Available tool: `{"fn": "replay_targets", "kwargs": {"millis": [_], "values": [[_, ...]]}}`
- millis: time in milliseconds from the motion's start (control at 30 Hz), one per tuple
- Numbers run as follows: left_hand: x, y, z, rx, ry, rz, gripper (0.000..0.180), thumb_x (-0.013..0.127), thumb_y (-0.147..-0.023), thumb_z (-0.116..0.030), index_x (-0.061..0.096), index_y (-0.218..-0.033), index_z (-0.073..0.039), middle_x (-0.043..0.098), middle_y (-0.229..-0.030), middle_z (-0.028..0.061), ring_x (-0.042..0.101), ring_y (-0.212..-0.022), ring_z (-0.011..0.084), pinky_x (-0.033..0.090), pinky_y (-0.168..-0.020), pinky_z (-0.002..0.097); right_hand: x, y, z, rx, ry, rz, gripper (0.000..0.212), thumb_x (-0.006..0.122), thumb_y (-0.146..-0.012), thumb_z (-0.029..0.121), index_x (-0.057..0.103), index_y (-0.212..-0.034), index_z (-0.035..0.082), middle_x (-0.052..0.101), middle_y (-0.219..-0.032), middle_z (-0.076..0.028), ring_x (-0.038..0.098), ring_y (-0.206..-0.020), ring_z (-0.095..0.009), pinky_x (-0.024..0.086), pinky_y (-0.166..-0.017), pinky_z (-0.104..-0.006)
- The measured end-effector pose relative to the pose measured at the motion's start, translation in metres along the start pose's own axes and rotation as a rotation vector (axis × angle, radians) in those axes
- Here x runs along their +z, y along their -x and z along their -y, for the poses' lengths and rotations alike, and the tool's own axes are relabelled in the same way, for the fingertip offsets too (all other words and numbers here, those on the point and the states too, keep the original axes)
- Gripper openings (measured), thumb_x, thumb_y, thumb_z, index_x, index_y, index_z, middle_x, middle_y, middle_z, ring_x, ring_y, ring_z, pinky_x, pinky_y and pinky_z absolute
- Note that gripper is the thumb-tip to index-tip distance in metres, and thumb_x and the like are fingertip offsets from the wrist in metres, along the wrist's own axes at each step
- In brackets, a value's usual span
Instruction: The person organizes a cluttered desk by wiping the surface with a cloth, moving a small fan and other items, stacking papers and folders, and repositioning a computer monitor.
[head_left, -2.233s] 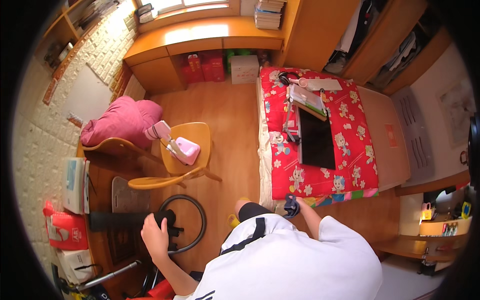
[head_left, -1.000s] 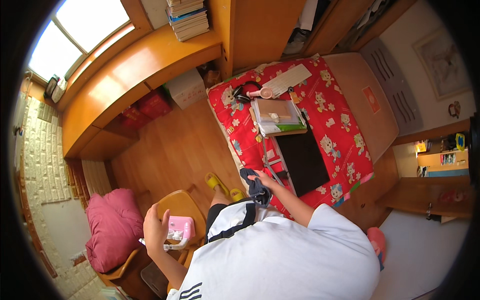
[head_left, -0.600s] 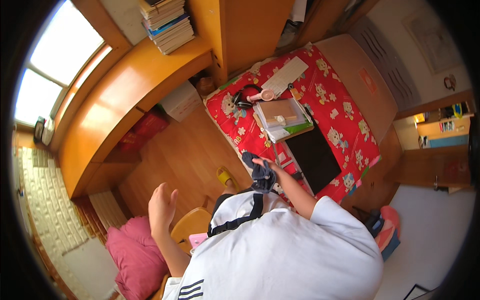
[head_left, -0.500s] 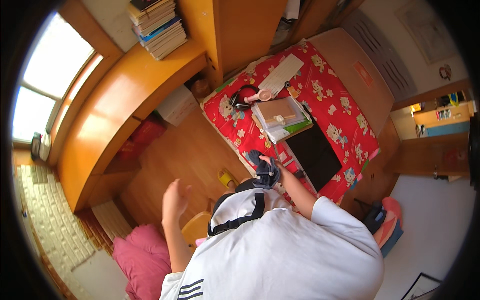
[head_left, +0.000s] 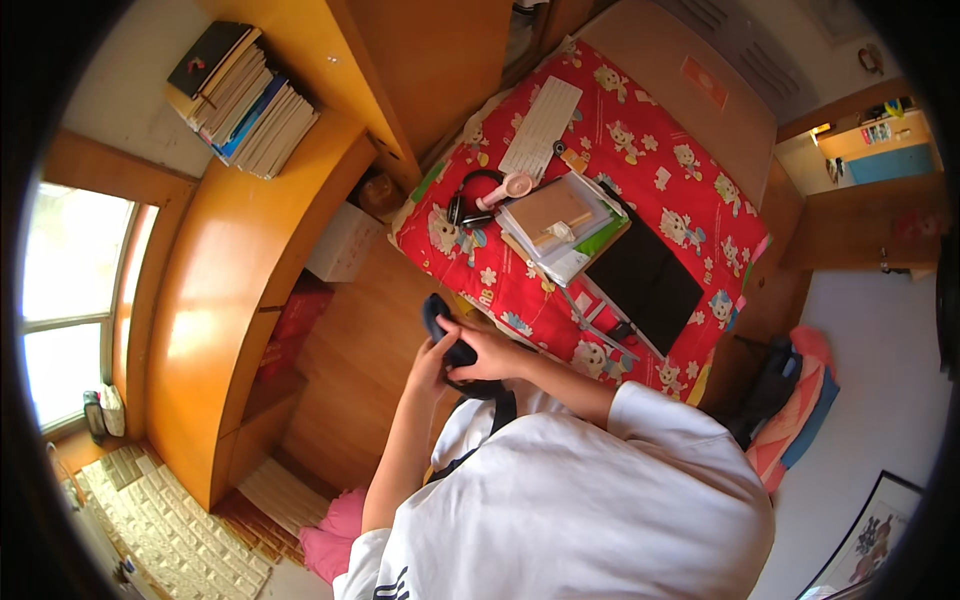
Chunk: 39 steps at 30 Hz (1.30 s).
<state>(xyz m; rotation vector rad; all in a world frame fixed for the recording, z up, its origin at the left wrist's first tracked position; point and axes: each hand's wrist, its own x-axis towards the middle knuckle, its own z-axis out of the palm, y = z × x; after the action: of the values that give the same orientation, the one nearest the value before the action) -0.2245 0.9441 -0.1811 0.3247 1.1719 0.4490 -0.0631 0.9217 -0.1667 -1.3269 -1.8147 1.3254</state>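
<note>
A dark blue cloth item (head_left: pixel 435 312), bunched up so its exact kind cannot be made out, is held in front of my body. My right hand (head_left: pixel 482 352) grips it from the right side with curled fingers. Against its lower left side, the fingers of my left hand (head_left: pixel 429 364) close round it too, touching the right hand. Part of the cloth is hidden behind both hands. The red patterned bedspread (head_left: pixel 515 323) lies just beyond and to the right of my hands.
On the bed lie a flat black screen (head_left: pixel 648 287), a stack of papers and folders (head_left: pixel 548 212), a pink handheld fan (head_left: pixel 507 190), black headphones (head_left: pixel 456 211) and a white keyboard (head_left: pixel 541 127). A curved wooden desk (head_left: pixel 235 270) with stacked books (head_left: pixel 255 115) stands at left.
My left hand, open and apart before, has come over to the cloth and closed on it. My right hand has carried the cloth leftward, away from the bed edge. The view has turned slightly.
</note>
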Motion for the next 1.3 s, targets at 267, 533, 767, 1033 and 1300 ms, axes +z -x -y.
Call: {"fn": "replay_targets", "kwargs": {"millis": [267,533,767,1033,1300], "values": [[-0.135,-0.022,-0.023,-0.224,0.461,-0.173,0.025,0.056,-0.086,-0.035,0.058,-0.097,-0.012,0.065,-0.095,0.0086,0.06,-0.091,0.0285,0.045,-0.066,0.047,-0.025,-0.058,-0.212,0.436,-0.249,-0.526,0.031,0.069,-0.079,0.016,0.063,-0.107,0.004,0.068,-0.093,-0.012,0.067,-0.083,-0.018,0.053,-0.071,-0.0298],[-0.176,-0.046,-0.053,-0.249,0.465,-0.355,0.041,0.052,-0.084,-0.038,0.054,-0.112,-0.008,0.06,-0.113,0.0139,0.054,-0.105,0.0336,0.042,-0.072,0.0488,-0.115,-0.036,-0.319,0.761,0.671,-0.679,0.036,0.068,-0.071,0.01,0.061,-0.106,0.012,0.058,-0.114,-0.011,0.055,-0.103,-0.031,0.049,-0.083,-0.0397],[-0.128,-0.094,-0.085,-0.271,0.355,-0.225,0.032,0.057,-0.088,-0.026,0.055,-0.11,-0.003,0.064,-0.106,0.0134,0.06,-0.099,0.0311,0.048,-0.088,0.0465,-0.11,-0.029,-0.347,0.734,0.854,-0.625,0.008,0.056,-0.08,0.014,0.061,-0.086,0.016,0.059,-0.091,-0.005,0.063,-0.08,-0.026,0.051,-0.064,-0.0413],[-0.084,-0.13,-0.125,-0.208,0.119,-0.147,0.027,0.059,-0.087,-0.018,0.055,-0.106,0.0,0.064,-0.099,0.0134,0.063,-0.092,0.0274,0.052,-0.08,0.0408,-0.25,-0.004,-0.333,0.794,0.233,-1.084,0.025,0.069,-0.075,0.022,0.064,-0.097,0.014,0.066,-0.086,-0.009,0.065,-0.08,-0.029,0.051,-0.067,-0.0377],[-0.102,-0.152,-0.138,-0.193,0.035,-0.233,0.024,0.059,-0.087,-0.014,0.055,-0.105,0.001,0.064,-0.097,0.0132,0.065,-0.087,0.0278,0.055,-0.075,0.0387,-0.273,0.037,-0.395,0.843,0.035,-1.4,0.059,0.072,-0.075,0.035,0.052,-0.119,0.003,0.068,-0.089,-0.014,0.066,-0.089,-0.027,0.052,-0.075,-0.0369]]}}
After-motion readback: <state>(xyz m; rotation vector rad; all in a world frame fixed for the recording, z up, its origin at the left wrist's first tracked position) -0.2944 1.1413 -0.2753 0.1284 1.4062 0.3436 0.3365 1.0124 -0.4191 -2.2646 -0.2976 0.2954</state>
